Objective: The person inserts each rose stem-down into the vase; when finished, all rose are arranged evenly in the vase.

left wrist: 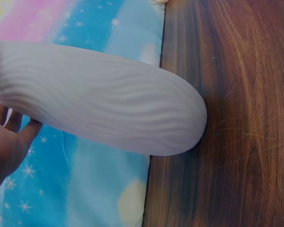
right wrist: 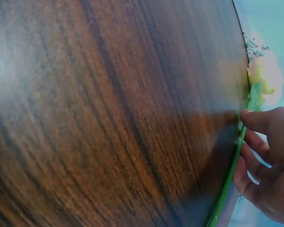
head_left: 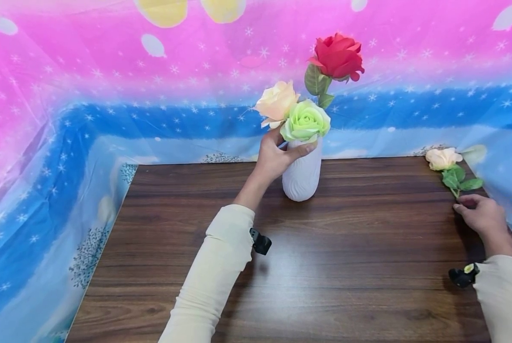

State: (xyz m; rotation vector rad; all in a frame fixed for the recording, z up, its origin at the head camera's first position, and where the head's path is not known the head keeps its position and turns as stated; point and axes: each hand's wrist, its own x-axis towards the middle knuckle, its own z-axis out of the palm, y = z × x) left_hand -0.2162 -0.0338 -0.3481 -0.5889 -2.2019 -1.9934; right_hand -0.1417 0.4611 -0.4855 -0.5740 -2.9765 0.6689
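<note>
A white vase (head_left: 302, 176) with a wavy ribbed surface stands on the table, holding a red rose (head_left: 338, 56), a peach rose (head_left: 277, 102) and a light green rose (head_left: 307, 121). My left hand (head_left: 275, 155) grips the vase near its top, thumb across the front. In the left wrist view the ribbed vase body (left wrist: 118, 99) fills the middle, with fingers curled at its upper end. At the table's right edge my right hand (head_left: 485, 216) pinches the green stem (right wrist: 231, 170) of a pale peach rose (head_left: 444, 158), its bloom pointing away from me.
The dark wood-grain table (head_left: 367, 286) reaches back to a pink and blue snowflake cloth (head_left: 174, 95), which hangs behind and along both sides. Small black cameras are worn on the left wrist (head_left: 261, 241) and right wrist (head_left: 463, 276).
</note>
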